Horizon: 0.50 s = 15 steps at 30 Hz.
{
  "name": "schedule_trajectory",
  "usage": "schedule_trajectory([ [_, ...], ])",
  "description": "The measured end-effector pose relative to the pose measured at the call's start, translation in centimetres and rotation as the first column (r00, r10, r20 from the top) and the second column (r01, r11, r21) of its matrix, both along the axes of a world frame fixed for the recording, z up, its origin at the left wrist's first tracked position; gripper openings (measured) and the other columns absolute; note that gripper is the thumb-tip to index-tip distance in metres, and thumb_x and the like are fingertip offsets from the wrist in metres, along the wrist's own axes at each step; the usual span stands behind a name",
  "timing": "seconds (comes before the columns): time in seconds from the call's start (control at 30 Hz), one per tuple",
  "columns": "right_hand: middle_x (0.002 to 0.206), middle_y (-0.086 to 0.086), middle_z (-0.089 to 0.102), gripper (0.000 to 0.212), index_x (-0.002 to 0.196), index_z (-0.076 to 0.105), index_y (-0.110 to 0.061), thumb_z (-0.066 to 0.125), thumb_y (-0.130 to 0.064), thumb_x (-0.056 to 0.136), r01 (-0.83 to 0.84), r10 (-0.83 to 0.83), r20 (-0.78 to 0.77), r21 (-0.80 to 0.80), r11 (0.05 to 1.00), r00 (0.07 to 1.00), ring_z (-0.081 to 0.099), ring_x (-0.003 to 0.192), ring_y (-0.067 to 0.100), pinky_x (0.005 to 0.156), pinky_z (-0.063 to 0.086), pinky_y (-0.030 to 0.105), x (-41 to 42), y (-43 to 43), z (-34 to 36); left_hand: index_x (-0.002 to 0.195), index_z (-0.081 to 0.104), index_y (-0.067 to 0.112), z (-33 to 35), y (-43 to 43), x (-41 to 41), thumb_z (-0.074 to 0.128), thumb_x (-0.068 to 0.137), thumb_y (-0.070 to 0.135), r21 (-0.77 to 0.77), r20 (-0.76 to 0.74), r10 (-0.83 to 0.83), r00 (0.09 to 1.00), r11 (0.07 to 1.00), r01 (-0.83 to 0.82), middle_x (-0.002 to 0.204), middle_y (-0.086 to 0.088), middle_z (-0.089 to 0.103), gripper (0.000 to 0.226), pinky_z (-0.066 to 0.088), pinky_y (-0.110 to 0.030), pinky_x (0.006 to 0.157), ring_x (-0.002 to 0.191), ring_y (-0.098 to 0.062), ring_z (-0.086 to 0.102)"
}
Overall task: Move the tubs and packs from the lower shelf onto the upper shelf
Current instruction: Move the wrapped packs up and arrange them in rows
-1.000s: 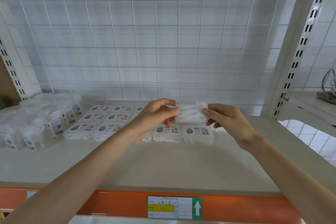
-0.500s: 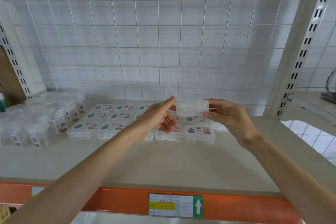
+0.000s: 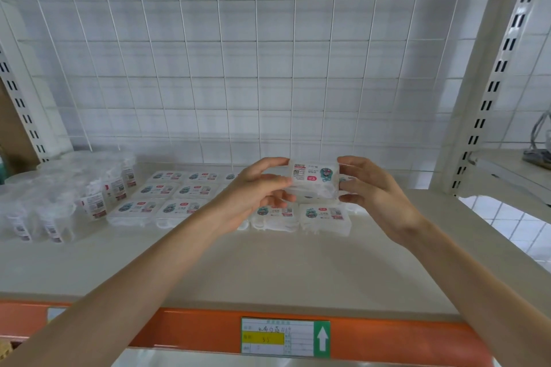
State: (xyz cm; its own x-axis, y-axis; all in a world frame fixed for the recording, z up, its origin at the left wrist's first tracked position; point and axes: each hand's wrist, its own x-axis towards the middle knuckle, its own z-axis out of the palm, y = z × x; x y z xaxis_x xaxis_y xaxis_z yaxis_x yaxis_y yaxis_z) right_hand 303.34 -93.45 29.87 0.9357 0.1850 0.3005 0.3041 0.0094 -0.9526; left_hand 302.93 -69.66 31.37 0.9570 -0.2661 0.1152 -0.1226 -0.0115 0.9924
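Far left, clear tubs (image 3: pixel 59 205) are standing bunched together on the shelf (image 3: pixel 268 268), with labels facing out. Just beside them, flat packs (image 3: pixel 167 192) are lying label-up in rows and touching each other. Next over, the left hand (image 3: pixel 256 192) is reaching in above the shelf. Its thumb is on top and its fingers are curling under the left end of the held pack (image 3: pixel 314 180). The pack is hanging in the air over the right end of the rows, off the shelf, with its label tilting toward the camera. The right hand (image 3: pixel 371 189) is pinching its right end, thumb above and fingers beneath. Two front packs (image 3: pixel 325 216) are lying on the shelf right below it. A white wire grid (image 3: pixel 268 68) is standing behind it all. Along the front edge, an orange rail (image 3: pixel 193 328) is carrying a label card (image 3: pixel 284 337) with a green arrow. Far right, a slotted upright (image 3: pixel 495 83) is rising.
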Motion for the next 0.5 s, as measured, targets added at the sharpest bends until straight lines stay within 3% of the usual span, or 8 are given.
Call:
schedule_trajectory([
  [0.07,0.116,0.002,0.069,0.040,0.128,0.055,-0.020,0.067,-0.016,0.090,0.047,-0.043,-0.058,0.058,0.997,0.997,0.068,0.093,0.019,0.078,0.051,0.032,0.02,0.17,0.09,0.132,0.055,0.020,-0.07,-0.11,-0.08,0.064,0.092,0.006,0.026,0.032,-0.007,0.999,1.000,0.007,0.108,-0.016,0.071,0.043,0.054,-0.030,0.077,0.088,-0.022,0.069],
  [0.17,0.102,0.001,0.073,0.033,0.127,0.056,-0.020,0.061,-0.022,0.095,0.063,-0.065,-0.096,-0.029,0.998,0.993,0.065,0.079,0.013,0.072,0.049,0.032,-0.05,0.32,0.11,0.131,0.058,0.023,-0.25,-0.29,-0.23,0.062,0.093,0.005,0.071,0.073,-0.039,0.997,0.997,0.033,0.113,-0.022,0.067,0.042,0.054,-0.031,0.081,0.088,-0.022,0.068],
  [0.33,0.091,0.005,0.073,0.024,0.117,0.064,-0.022,0.062,-0.016,0.093,-0.015,0.003,-0.072,-0.163,0.986,0.997,0.062,0.077,0.013,0.066,0.046,0.029,-0.21,0.43,0.00,0.128,0.062,0.025,-0.50,-0.45,-0.28,0.060,0.095,0.005,0.109,0.097,-0.058,0.994,0.993,0.048,0.105,-0.008,0.072,0.039,0.054,-0.029,0.079,0.085,-0.017,0.067],
  [0.5,0.088,0.004,0.072,0.029,0.122,0.060,-0.019,0.059,-0.011,0.094,0.005,-0.014,-0.071,-0.127,0.992,0.997,0.063,0.075,0.012,0.066,0.050,0.026,-0.27,0.46,0.14,0.127,0.061,0.022,-0.55,-0.64,-0.20,0.063,0.094,0.015,0.075,0.091,-0.008,0.996,0.997,0.002,0.104,-0.003,0.074,0.034,0.055,-0.034,0.083,0.089,-0.018,0.070],
])
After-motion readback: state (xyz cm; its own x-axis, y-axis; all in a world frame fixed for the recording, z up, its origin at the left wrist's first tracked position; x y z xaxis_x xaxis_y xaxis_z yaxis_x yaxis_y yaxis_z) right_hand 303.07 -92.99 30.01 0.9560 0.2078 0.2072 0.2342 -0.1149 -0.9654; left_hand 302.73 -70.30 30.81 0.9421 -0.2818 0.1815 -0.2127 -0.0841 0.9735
